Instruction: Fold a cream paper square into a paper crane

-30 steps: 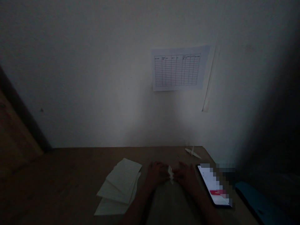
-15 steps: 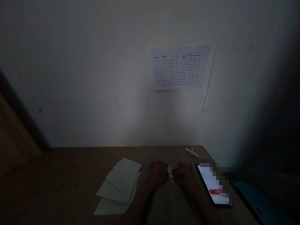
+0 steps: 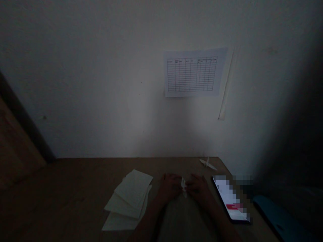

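Observation:
Between my two hands is a small folded piece of white paper (image 3: 183, 183), narrow and pointed at its far end. My left hand (image 3: 170, 186) grips its left side with the fingertips, and my right hand (image 3: 198, 186) pinches it from the right. Both hands rest low over the table, and the fingertips hide part of the folds. Beyond my right hand, near the table's back edge, lies a folded paper crane (image 3: 207, 164) with its wings spread. Several cream paper sheets (image 3: 131, 193) lie fanned in a pile to the left of my left forearm.
A phone with a lit screen (image 3: 228, 198) lies right of my right hand. Past the table's right edge is a teal object (image 3: 275, 215). The brown table (image 3: 75, 188) meets a pale wall, where a printed grid sheet (image 3: 191, 74) hangs. The light is dim.
Both hands keep nearly the same place around the folded paper. Its pointed end looks slightly changed in shape, and the fingers have shifted a little.

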`<state>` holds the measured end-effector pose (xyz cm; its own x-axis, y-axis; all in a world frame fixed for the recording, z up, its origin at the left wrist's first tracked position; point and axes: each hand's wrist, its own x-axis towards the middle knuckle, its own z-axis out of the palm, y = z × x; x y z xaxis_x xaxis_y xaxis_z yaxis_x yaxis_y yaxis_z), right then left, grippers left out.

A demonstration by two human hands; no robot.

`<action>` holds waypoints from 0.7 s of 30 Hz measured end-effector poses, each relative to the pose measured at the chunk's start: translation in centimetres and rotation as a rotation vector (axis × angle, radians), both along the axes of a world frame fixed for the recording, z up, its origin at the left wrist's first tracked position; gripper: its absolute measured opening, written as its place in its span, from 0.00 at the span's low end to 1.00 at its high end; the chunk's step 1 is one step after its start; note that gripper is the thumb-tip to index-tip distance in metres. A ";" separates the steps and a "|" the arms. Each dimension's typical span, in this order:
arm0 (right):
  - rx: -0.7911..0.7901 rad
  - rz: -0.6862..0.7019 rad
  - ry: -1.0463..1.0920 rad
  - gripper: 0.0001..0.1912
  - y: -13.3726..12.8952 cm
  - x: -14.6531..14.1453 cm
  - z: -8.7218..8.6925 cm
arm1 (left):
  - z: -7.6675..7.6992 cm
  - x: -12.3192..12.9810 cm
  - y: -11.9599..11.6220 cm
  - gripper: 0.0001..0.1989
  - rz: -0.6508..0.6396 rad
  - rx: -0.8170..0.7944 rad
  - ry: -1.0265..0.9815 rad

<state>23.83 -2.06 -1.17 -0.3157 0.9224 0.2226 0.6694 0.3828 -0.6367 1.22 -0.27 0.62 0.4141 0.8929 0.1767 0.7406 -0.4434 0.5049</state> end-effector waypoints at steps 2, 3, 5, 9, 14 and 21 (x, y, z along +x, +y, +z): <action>0.006 0.004 0.004 0.10 -0.1 0.1 -0.1 | 0.0 0.0 0.0 0.05 -0.008 0.003 -0.007; 0.008 0.002 0.007 0.10 -0.1 0.1 -0.1 | -0.1 0.0 0.0 0.06 -0.010 0.003 -0.008; 0.015 -0.016 0.029 0.10 -0.2 0.0 -0.2 | -0.4 0.0 0.1 0.07 -0.015 0.003 -0.003; 0.018 -0.092 0.109 0.08 -0.3 -0.4 -0.5 | -0.9 -0.2 0.3 0.04 -0.029 -0.002 0.015; 0.027 -0.125 0.130 0.04 -0.1 -1.0 -0.9 | -0.8 -0.7 0.5 0.05 -0.052 -0.013 0.005; 0.028 -0.131 0.058 0.09 0.2 -0.8 -1.5 | 0.0 -1.0 0.2 0.07 -0.069 -0.037 -0.033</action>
